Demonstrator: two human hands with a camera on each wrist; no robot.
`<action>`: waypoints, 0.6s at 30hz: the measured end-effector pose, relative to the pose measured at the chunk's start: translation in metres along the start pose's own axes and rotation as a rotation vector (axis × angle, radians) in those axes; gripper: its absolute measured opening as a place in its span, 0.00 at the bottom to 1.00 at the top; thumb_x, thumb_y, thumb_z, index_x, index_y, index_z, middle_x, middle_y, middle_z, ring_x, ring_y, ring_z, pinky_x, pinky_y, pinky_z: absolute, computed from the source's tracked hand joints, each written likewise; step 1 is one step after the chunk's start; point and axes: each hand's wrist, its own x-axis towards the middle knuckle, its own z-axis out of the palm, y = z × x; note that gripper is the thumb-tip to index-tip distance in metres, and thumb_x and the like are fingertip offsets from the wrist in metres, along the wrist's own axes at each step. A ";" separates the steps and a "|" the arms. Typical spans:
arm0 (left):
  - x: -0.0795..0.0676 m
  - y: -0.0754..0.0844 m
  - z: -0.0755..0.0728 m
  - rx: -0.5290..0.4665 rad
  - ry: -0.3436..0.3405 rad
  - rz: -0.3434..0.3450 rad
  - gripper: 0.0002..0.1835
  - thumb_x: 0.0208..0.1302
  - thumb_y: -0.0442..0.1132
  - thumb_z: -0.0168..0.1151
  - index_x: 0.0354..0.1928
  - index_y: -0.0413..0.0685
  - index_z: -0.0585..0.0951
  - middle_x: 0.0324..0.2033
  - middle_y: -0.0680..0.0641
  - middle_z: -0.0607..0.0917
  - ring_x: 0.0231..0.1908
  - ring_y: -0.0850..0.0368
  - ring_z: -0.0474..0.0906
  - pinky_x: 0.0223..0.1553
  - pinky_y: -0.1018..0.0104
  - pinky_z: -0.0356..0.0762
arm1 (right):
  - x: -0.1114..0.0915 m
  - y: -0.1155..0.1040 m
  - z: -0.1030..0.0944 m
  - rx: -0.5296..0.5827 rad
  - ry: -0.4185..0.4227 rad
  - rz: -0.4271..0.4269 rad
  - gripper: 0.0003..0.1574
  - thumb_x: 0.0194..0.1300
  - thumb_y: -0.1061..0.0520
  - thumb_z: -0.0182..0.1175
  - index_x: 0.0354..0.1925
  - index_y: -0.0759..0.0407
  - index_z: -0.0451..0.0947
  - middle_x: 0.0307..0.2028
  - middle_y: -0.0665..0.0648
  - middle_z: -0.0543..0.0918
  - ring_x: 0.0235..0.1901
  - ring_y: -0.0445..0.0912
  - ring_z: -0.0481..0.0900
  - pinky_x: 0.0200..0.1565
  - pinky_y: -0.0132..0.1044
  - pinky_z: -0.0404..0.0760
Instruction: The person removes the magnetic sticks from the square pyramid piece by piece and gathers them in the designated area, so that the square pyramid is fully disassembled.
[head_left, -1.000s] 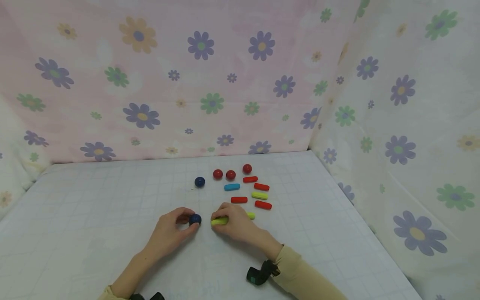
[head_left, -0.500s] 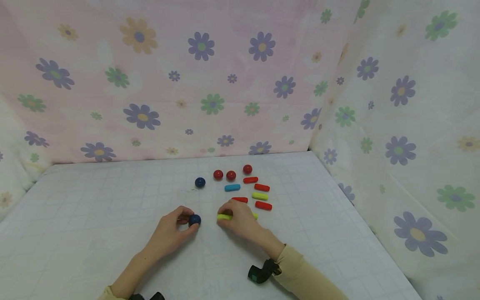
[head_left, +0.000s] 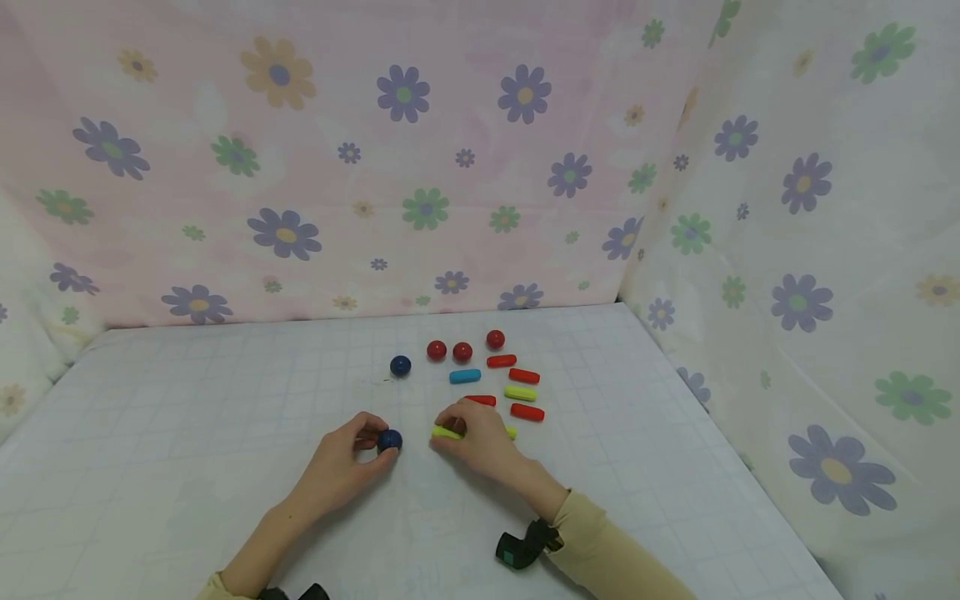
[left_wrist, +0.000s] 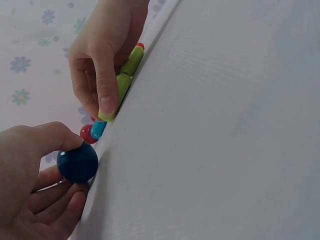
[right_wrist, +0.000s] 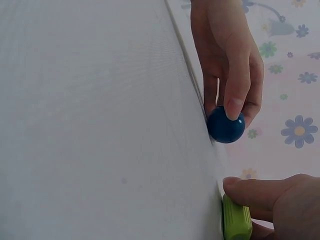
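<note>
Low in the head view, my left hand (head_left: 341, 467) pinches a glossy dark blue ball (head_left: 389, 442) between thumb and fingers, down at the white tabletop. To its right my right hand (head_left: 483, 442) grips a yellow-green rod (head_left: 446, 432) whose near end points toward the ball, with a small gap between. In the left wrist view, a second yellow-green rod (left_wrist: 133, 60) lines up end to end behind the held rod (left_wrist: 121, 89); whether the two are joined I cannot tell. The right wrist view has the blue ball (right_wrist: 226, 125) under the left thumb and the ridged rod (right_wrist: 237, 220) in my right fingers.
Beyond the hands lie another dark blue ball (head_left: 401, 366), several red balls (head_left: 437, 350), a light blue rod (head_left: 465, 377), a yellow-green rod (head_left: 521, 392) and several red rods (head_left: 527, 412). Flowered cloth (head_left: 337, 183) walls the table's back and sides.
My right hand has shifted right and slightly away with the yellow-green rod, then a touch back left, widening the gap to the ball. My left hand stays in place.
</note>
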 end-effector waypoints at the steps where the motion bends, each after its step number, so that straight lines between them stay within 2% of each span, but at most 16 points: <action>1: 0.000 0.000 0.000 0.001 0.000 -0.003 0.15 0.61 0.41 0.71 0.49 0.51 0.79 0.46 0.50 0.85 0.47 0.57 0.83 0.55 0.59 0.81 | 0.000 0.000 0.000 -0.007 0.003 -0.003 0.16 0.60 0.53 0.72 0.46 0.55 0.85 0.36 0.47 0.83 0.34 0.39 0.76 0.38 0.28 0.78; 18: 0.000 -0.002 0.004 0.013 -0.010 -0.049 0.16 0.63 0.47 0.70 0.49 0.52 0.79 0.47 0.50 0.85 0.49 0.56 0.83 0.56 0.57 0.81 | -0.003 -0.001 0.002 -0.013 0.002 0.018 0.14 0.62 0.51 0.71 0.45 0.53 0.86 0.36 0.45 0.82 0.34 0.38 0.76 0.39 0.27 0.79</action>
